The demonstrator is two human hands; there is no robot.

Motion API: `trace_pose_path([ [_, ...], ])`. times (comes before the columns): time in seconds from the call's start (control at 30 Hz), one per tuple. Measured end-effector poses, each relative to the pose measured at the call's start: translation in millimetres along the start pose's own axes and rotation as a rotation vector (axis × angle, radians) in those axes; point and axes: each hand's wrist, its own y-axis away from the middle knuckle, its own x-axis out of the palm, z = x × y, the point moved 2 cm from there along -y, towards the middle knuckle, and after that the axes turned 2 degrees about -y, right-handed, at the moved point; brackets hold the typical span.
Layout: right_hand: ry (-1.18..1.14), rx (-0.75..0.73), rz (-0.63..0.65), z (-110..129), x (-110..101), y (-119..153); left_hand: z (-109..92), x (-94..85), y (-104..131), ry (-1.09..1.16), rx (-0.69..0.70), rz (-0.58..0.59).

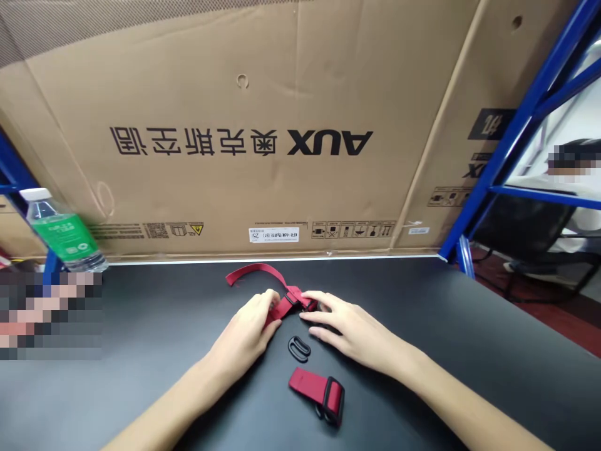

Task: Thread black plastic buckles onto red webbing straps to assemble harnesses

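A red webbing strap [283, 307] with a black buckle [292, 299] lies on the dark table in front of me. My left hand [248, 326] is closed around the strap's near left part, thumb and fingers on either side. Beyond it, the strap's loose tail curves away to the left. My right hand [345, 326] has its fingers spread, with the index fingertip resting on the strap's right end; part of that end is hidden beneath the fingers. Between my forearms lie a loose black hook-shaped piece [299, 349] and a second, shorter red strap [310, 383] threaded through a black slider [333, 401].
A big cardboard box [263, 194] with upside-down printing stands along the table's [154, 351] far edge. At the left is a water bottle [66, 233] with a green label. Blue metal frame posts [502, 150] rise at both sides; a black chair [526, 225] is beyond the right one.
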Motion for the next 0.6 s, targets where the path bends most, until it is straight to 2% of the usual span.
trace_pose_path([
  [0.1,0.119,0.074,-0.077,-11,-3,0,-3,-3.6,-1,0.021,-0.016,-0.007],
  [0.2,0.209,0.142,-0.102,-18,-5,-1,-8,-7.4,-2,-0.003,-0.006,-0.017],
  [0.33,0.198,0.186,-0.111,-17,-6,-2,-17,-13.4,-3,-0.022,0.074,-0.088],
  [0.43,0.102,0.136,-0.119,-8,-6,-3,-22,-14.5,-3,-0.010,0.156,-0.101],
  [0.6,-0.009,0.018,-0.029,4,2,-4,-23,-8.8,-1,-0.027,0.227,0.015],
])
